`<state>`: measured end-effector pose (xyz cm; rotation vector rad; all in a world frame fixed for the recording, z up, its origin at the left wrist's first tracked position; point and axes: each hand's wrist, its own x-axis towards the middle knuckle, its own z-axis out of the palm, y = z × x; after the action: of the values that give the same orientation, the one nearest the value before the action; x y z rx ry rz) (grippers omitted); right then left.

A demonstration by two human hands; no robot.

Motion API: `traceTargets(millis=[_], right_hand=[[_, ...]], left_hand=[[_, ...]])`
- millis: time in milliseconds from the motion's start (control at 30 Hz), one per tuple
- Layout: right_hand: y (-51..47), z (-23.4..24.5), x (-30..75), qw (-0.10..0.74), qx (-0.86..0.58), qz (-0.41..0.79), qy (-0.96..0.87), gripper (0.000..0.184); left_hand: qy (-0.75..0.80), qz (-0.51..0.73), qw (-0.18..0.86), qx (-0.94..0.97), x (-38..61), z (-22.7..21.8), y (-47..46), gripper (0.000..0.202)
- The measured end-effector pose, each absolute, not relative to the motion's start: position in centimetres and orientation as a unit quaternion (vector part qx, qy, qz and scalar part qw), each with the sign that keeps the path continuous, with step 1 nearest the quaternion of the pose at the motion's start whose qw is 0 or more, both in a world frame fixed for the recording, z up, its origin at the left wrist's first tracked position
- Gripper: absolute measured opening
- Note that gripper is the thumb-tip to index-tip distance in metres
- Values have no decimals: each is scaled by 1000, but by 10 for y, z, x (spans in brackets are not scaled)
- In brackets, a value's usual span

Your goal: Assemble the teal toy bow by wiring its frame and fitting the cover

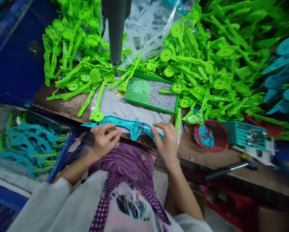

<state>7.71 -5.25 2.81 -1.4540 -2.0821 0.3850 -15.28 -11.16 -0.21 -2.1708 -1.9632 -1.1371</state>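
crowded workbench (69, 108) of bare brown wood, its near edge against the person's lap and checked apron (127, 167). nearest, both hands hold one teal plastic piece (132, 126) lying flat along that edge, its long axis running left to right, pointed tip out beyond the left hand. left hand (105, 139) has fingers curled and pressed down on the left half; right hand (165, 141) pinches the right end between thumb and fingertips. both sit about equally close to it, one each side of the piece's finned middle. just beyond the grip lies a grey cloth (125, 108), then a green tray (151, 96) of tiny silvery parts, too small to tell. right of the grip a red basket (210, 135) holds teal bits. above the tray hangs a dark driver tool (115, 32), cut off at the top. farther back, heaps of green parts (207, 61). left and lower, a blue crate (62, 154) of teal pieces, partly hidden
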Motion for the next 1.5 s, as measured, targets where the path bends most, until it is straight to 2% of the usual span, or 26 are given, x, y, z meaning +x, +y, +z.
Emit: traceTargets(millis=[133, 433, 700, 1033, 1500], right_hand=[[-61, 22, 41, 234, -463, 159, -840, 17], [-58, 8, 18, 201, -473, 120, -849, 22], [-46, 4, 0, 173, -470, 152, -852, 22], [-41, -1, -5, 156, -533, 226, -800, 26], [-36, 3, -19, 144, -580, 199, -776, 25]], left_hand=[[-669, -317, -17, -672, -196, 9, -96, 13], [-623, -228, -49, -747, -198, 5, -75, 15], [-532, -117, -78, -835, -201, 23, -55, 14], [-581, -175, -83, -791, -196, 4, -50, 15], [-645, -168, -135, -733, -181, 15, -43, 11]])
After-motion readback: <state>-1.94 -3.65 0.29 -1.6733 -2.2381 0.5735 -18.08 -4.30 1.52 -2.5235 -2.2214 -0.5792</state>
